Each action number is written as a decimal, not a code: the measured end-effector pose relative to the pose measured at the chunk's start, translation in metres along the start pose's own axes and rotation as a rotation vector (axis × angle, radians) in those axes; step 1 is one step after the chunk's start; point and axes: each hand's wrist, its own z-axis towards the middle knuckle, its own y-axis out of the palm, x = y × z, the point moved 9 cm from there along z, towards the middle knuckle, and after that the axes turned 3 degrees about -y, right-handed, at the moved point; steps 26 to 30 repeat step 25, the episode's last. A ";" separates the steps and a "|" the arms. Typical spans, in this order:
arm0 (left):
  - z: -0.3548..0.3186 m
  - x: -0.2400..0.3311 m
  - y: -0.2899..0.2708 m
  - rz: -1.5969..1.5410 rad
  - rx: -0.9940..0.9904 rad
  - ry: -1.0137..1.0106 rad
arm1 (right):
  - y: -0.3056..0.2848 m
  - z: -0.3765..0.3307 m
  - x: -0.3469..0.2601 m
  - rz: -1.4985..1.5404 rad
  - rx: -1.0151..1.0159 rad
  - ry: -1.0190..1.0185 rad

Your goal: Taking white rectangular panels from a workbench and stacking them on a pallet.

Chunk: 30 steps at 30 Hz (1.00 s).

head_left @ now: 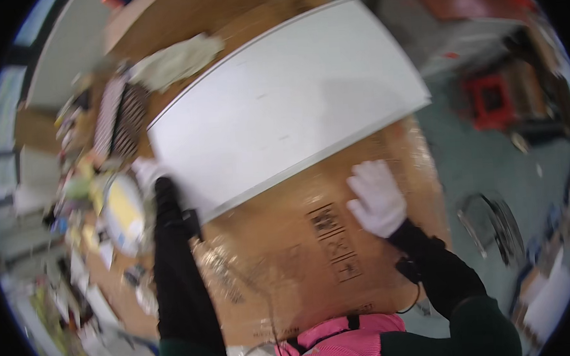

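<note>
A large white rectangular panel (280, 106) lies at a slant on a table covered with cardboard (284, 269) and shiny clear film. My left hand (147, 171), in a white glove, is at the panel's left edge; its fingers are blurred, so I cannot tell whether they grip it. My right hand (379, 199), also gloved in white, is over the cardboard just below the panel's near long edge. Its fingers are apart and nothing is in them.
Left of the panel are a striped box (119, 119), a crumpled pale cloth (180, 59), a round yellow-and-white item (124, 211) and blurred clutter. A red stool-like object (489, 102) stands on the green floor (453, 148) at right. A dark-edged, curved object (497, 227) is beyond the table's right edge.
</note>
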 end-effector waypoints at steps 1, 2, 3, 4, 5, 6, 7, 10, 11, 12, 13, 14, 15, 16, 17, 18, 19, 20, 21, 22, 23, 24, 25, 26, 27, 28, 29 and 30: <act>-0.021 -0.028 -0.014 -0.616 -0.005 -0.312 | -0.019 -0.004 -0.004 -0.003 0.111 -0.055; -0.044 -0.012 -0.038 -0.473 0.051 -0.224 | -0.032 -0.010 -0.003 0.008 0.203 -0.072; -0.062 -0.012 -0.057 -0.683 0.131 -0.194 | -0.039 -0.014 0.001 0.025 0.248 -0.046; -0.087 -0.002 -0.069 -0.745 0.127 -0.164 | -0.057 -0.011 0.000 0.009 0.319 -0.148; -0.091 -0.017 -0.072 -0.727 0.107 -0.187 | -0.075 0.001 -0.006 -0.103 0.382 -0.215; -0.060 -0.079 -0.045 -0.810 -0.031 -0.202 | -0.097 0.024 -0.021 -0.139 0.519 -0.297; -0.074 -0.079 -0.043 -0.827 -0.019 -0.196 | -0.116 0.047 -0.010 -0.263 0.569 -0.225; -0.102 -0.047 -0.055 -0.976 -0.038 -0.148 | -0.157 0.109 0.124 -0.376 0.560 0.150; -0.108 -0.024 -0.056 -1.090 -0.054 -0.117 | -0.171 0.129 0.208 -0.241 0.399 0.165; -0.105 -0.021 -0.048 -1.102 -0.059 -0.122 | -0.168 0.151 0.262 -0.073 0.240 0.176; -0.092 -0.060 -0.038 -1.073 0.052 -0.175 | -0.118 0.177 0.266 0.539 0.118 0.461; -0.085 -0.093 -0.035 -1.052 0.155 -0.217 | -0.064 0.190 0.245 1.131 -0.045 0.742; -0.095 -0.073 -0.037 -1.088 0.120 -0.184 | -0.058 0.193 0.257 1.023 -0.057 0.766; -0.098 -0.068 -0.041 -1.096 0.118 -0.183 | -0.057 0.199 0.265 0.930 -0.066 0.775; -0.099 -0.056 -0.037 -1.141 0.009 -0.154 | -0.068 0.201 0.284 0.691 -0.070 0.846; -0.102 -0.044 -0.034 -1.184 -0.101 -0.123 | -0.074 0.200 0.294 0.681 -0.062 0.845; -0.103 -0.043 -0.037 -1.098 -0.087 -0.131 | -0.083 0.205 0.296 0.366 -0.106 0.755; -0.106 -0.042 -0.038 -1.105 -0.088 -0.130 | -0.090 0.210 0.294 0.050 -0.145 0.656; -0.111 -0.034 -0.036 -1.265 -0.161 -0.096 | -0.094 0.204 0.300 -0.120 -0.168 0.685; -0.114 -0.024 -0.035 -1.429 -0.233 -0.060 | -0.101 0.199 0.301 -0.134 -0.158 0.682; -0.109 -0.033 -0.031 -1.565 -0.237 0.018 | -0.095 0.194 0.297 -0.135 -0.162 0.658; -0.104 -0.045 -0.023 -1.565 -0.225 0.011 | -0.092 0.186 0.292 -0.142 -0.165 0.635; -0.107 -0.041 -0.017 -1.547 -0.217 -0.010 | -0.100 0.181 0.292 -0.162 -0.168 0.640; -0.107 -0.041 -0.017 -1.547 -0.217 -0.010 | -0.100 0.181 0.292 -0.162 -0.168 0.640; -0.107 -0.041 -0.017 -1.547 -0.217 -0.010 | -0.100 0.181 0.292 -0.162 -0.168 0.640; -0.107 -0.041 -0.017 -1.547 -0.217 -0.010 | -0.100 0.181 0.292 -0.162 -0.168 0.640; -0.107 -0.041 -0.017 -1.547 -0.217 -0.010 | -0.100 0.181 0.292 -0.162 -0.168 0.640; -0.107 -0.041 -0.017 -1.547 -0.217 -0.010 | -0.100 0.181 0.292 -0.162 -0.168 0.640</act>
